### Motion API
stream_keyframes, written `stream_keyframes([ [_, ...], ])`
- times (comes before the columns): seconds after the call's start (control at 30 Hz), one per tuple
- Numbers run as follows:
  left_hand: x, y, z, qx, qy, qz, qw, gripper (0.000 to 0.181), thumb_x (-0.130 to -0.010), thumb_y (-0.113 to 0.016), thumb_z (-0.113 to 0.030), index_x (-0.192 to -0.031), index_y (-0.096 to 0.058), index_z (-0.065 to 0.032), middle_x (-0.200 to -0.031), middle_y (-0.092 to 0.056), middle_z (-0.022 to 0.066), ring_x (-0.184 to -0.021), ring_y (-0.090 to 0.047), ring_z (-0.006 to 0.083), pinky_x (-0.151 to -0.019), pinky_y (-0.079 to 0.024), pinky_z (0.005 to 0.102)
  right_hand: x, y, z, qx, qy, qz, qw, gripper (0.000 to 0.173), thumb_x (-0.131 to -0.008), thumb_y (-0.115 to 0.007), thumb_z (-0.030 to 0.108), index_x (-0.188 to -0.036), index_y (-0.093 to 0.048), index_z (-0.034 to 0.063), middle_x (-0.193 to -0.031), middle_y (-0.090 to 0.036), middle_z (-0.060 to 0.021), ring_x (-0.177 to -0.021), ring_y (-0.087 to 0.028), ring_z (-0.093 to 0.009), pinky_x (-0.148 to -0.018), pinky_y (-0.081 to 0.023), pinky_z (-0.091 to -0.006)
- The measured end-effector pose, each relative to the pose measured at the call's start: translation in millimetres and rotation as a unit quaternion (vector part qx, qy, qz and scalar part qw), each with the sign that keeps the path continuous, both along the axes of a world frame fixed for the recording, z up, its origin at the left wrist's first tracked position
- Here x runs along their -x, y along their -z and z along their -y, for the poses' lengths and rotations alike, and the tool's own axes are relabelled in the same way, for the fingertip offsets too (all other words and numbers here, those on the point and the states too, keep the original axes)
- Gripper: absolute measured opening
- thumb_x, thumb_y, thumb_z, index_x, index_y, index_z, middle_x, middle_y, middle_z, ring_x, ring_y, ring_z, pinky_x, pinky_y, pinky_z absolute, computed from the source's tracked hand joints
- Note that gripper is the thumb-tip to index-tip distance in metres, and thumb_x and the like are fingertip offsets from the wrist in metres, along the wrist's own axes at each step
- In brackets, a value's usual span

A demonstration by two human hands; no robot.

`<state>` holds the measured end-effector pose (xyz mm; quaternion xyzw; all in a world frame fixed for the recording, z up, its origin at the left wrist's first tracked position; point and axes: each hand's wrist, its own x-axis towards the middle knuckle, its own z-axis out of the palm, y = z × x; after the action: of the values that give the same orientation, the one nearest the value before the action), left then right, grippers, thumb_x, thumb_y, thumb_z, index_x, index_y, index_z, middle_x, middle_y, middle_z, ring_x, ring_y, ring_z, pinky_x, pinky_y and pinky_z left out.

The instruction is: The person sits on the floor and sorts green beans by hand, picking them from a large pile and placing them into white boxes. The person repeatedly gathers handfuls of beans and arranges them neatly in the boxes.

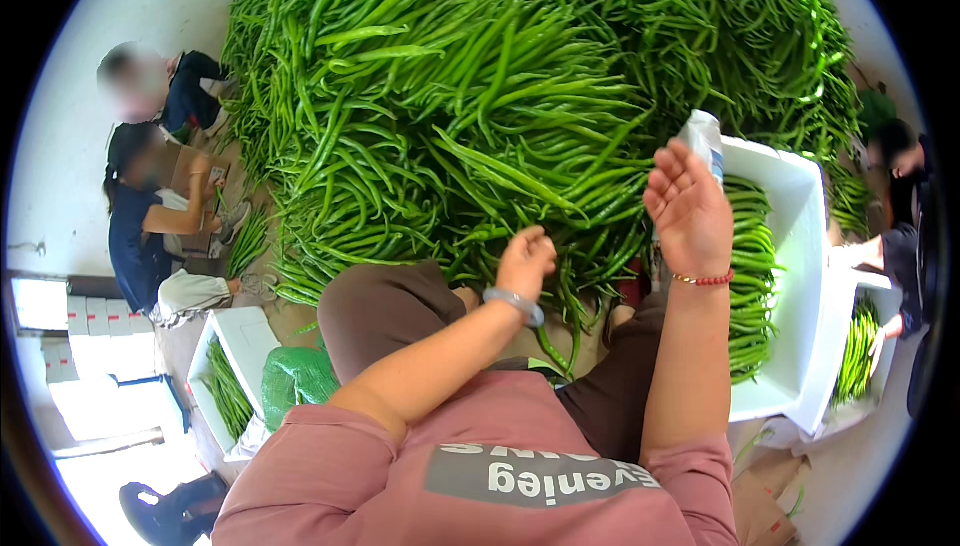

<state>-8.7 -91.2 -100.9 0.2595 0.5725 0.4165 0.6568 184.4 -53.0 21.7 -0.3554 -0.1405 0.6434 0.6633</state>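
Observation:
A huge heap of long green chili peppers [480,88] spreads before me. My left hand [529,257], with a pale bangle at the wrist, is over the heap's near edge, its fingers loosely curled; whether it holds anything is unclear. Several peppers [559,343] hang or lie just below it, between my knees. My right hand [686,190], with a red beaded bracelet, is raised beside a white foam box [799,246], palm facing up, fingers slightly bent and nothing seen in it. Peppers lie in rows [750,283] in that box. A white wrapped item [703,137] shows behind my right fingers.
Two people [139,216] sit at the left of the heap, another [911,171] at the far right near a second foam box [889,306] of peppers. Left of me are a foam box [251,336] with peppers and a green woven sack [296,377]. Cardboard [761,501] lies at lower right.

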Motion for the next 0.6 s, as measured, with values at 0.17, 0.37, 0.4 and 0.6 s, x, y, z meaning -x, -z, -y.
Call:
stream_keyframes([
  [0.17, 40, 58, -113, -0.027, -0.218, -0.228, 0.949, 0.054, -0.079, -0.058, -0.017, -0.124, -0.035, 0.0034, -0.101, -0.056, 0.0149, -0.087, -0.055, 0.0271, -0.079, -0.045, 0.0342, 16, -16, -15, -0.024, -0.06, 0.131, 0.989, 0.024, -0.088, -0.046, 0.019, -0.105, -0.052, 0.0021, -0.089, -0.059, -0.0067, -0.072, -0.056, -0.012, -0.066, -0.046, -0.0245],
  [0.37, 54, 75, -175, 0.2, -0.232, -0.335, 0.891, 0.047, -0.065, -0.067, -0.017, -0.103, -0.052, 0.0079, -0.1, -0.059, 0.0208, -0.085, -0.058, 0.0291, -0.075, -0.045, 0.0377, 44, 37, -30, -0.145, -0.128, 0.629, 0.753, 0.03, -0.079, -0.057, 0.016, -0.102, -0.053, -0.0023, -0.092, -0.06, -0.0133, -0.082, -0.058, -0.029, -0.072, -0.047, -0.0329],
  [0.4, 41, 60, -172, 0.205, -0.245, -0.301, 0.899, 0.033, -0.065, -0.063, -0.012, -0.09, -0.057, 0.008, -0.085, -0.061, 0.019, -0.074, -0.058, 0.0286, -0.067, -0.045, 0.039, 48, 55, -31, -0.118, -0.162, 0.681, 0.705, 0.034, -0.077, -0.059, 0.018, -0.104, -0.052, -0.0012, -0.097, -0.058, -0.0143, -0.087, -0.056, -0.031, -0.076, -0.045, -0.0365],
  [0.6, 38, 3, -112, 0.044, -0.267, -0.115, 0.956, 0.015, -0.075, -0.06, -0.01, -0.085, -0.051, -0.0027, -0.075, -0.054, 0.0068, -0.062, -0.05, 0.0177, -0.057, -0.042, 0.0329, 101, 82, -32, -0.035, -0.365, 0.713, 0.598, 0.047, -0.076, -0.055, 0.019, -0.116, -0.042, -0.001, -0.1, -0.055, -0.021, -0.093, -0.053, -0.034, -0.081, -0.043, -0.0417],
])
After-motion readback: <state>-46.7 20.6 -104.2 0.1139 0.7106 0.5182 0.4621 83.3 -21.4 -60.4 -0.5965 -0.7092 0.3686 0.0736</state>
